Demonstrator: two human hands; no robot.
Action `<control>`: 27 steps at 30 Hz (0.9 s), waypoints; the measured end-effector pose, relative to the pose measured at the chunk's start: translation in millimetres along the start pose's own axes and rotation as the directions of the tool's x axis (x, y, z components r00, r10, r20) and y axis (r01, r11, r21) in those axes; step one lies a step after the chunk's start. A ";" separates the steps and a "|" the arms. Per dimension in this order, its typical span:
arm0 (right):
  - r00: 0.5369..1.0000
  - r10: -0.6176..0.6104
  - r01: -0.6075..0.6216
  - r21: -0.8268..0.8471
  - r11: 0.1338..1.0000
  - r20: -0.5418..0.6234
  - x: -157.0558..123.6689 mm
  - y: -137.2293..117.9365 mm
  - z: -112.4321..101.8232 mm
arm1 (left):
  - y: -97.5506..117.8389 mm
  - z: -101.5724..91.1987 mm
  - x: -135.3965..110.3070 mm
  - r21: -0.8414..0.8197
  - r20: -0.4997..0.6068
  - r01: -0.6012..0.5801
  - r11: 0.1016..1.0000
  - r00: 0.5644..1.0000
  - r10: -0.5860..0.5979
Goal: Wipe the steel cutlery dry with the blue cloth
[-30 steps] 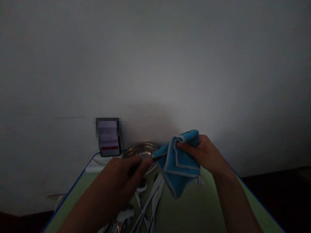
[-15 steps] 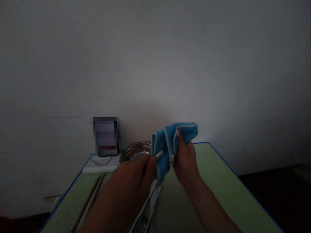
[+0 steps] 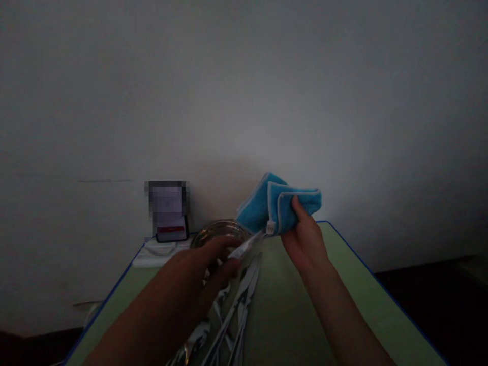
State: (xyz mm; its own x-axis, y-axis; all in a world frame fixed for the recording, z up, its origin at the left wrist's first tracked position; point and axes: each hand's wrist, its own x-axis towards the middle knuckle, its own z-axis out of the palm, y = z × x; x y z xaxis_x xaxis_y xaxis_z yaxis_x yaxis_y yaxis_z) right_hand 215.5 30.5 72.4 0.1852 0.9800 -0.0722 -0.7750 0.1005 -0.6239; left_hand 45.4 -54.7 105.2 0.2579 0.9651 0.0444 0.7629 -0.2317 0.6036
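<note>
My left hand (image 3: 206, 272) grips a shiny metal piece of cutlery (image 3: 247, 247) between thumb and fingers. Its far end reaches toward the cloth, and its exact kind does not show. A folded blue cloth (image 3: 263, 203) with pale edging and a small white label is pinched in my right hand (image 3: 307, 236), thumb on top. Below the hands, several table knives (image 3: 244, 295) lie lengthwise on the green table. Spoons (image 3: 198, 333) lie beside them, partly covered by my left forearm. A steel bowl (image 3: 221, 227) sits behind my left hand, which hides part of it.
The green table (image 3: 366, 300) has a blue edge and stands against a grey wall. At its back left, a phone-like device (image 3: 172, 231), partly blurred out, stands upright by a white flat object (image 3: 147, 259).
My left hand has drawn back leftward from the cloth, baring more of the cutlery. My right hand has moved slightly right and up with the cloth, which has spread wider. More knives and spoons show.
</note>
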 end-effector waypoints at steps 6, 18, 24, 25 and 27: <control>0.995 0.072 -0.068 0.049 0.996 -0.071 -2.9 13.4 0.7 | 10.6 7.7 -2.0 0.129 0.166 -0.060 0.990 0.985 0.038; 0.987 0.155 -0.155 -0.002 0.988 0.038 -26.6 35.3 7.4 | 9.6 13.9 6.5 0.321 0.053 -0.088 0.943 0.996 0.075; 0.992 0.126 -0.125 0.024 0.992 -0.013 -14.5 21.5 4.7 | 12.2 3.3 -3.7 0.202 0.096 -0.146 0.968 0.987 0.129; 0.995 0.100 -0.100 0.020 0.995 -0.010 -11.5 18.0 3.5 | 11.9 0.0 -5.5 0.165 0.079 -0.166 0.972 0.985 0.155; 0.999 0.039 -0.039 -0.021 0.999 0.021 -6.4 11.0 1.2 | 9.6 -6.4 -8.4 0.096 0.016 -0.193 0.977 0.981 0.192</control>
State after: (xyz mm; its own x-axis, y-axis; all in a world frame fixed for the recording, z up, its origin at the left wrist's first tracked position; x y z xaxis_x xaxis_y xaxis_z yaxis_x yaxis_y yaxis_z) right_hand 205.1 25.6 67.0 0.1418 0.9867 -0.0798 -0.7690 0.0590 -0.6365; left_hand 46.7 -64.2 115.8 0.4088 0.9007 0.1471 0.7520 -0.4237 0.5049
